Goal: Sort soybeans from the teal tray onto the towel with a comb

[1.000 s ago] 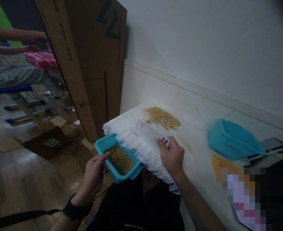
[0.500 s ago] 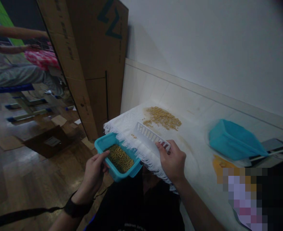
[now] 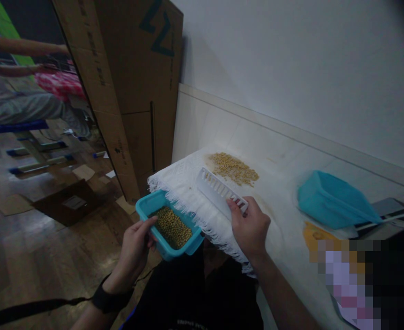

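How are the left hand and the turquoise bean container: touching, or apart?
Touching: the head view shows the left hand gripping the turquoise bean container by its rim.

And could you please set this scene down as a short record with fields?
Left hand: grips the rim of a blue tub holding beans
Right hand: holds a white slotted tool
White cloth: fringed edge alongside the tub
Loose beans: spread out beyond the tool
Second blue container: to the right

Teal zigzag logo on cardboard box; small print illegible
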`<state>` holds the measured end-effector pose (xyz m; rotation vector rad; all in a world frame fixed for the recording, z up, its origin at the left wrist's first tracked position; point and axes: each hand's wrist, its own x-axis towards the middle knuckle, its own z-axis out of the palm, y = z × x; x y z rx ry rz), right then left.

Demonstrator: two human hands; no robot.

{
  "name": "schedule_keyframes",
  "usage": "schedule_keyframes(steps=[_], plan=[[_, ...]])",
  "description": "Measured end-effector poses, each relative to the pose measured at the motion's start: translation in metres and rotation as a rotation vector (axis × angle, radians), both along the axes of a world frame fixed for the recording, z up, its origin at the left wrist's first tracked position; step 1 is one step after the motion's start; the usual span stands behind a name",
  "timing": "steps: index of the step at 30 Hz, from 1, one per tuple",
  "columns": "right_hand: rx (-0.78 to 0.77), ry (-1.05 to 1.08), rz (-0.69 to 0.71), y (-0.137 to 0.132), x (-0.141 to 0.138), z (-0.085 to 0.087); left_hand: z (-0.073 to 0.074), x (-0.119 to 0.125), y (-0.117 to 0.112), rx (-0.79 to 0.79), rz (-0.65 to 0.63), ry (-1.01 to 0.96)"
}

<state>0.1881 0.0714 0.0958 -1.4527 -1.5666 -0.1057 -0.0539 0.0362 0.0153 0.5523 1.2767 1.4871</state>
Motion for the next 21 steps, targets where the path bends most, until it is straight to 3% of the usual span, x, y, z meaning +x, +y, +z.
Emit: schedule_keyframes(steps=[4,11,21], plan=[[-0.013,-0.041,-0.040,0.019,0.004,-0.005,0.000,0.000,0.000,0.000,-0.004,-0.013],[-0.048,-0.032,0.005,0.036,-0.007,-0.008,0.003,0.002,0.001,-0.018,0.001,-0.018],[-0.072,0.013,0.046,0.038,-0.017,-0.006,-0.001,-0.004,0.004,0.004,0.009,0.016]])
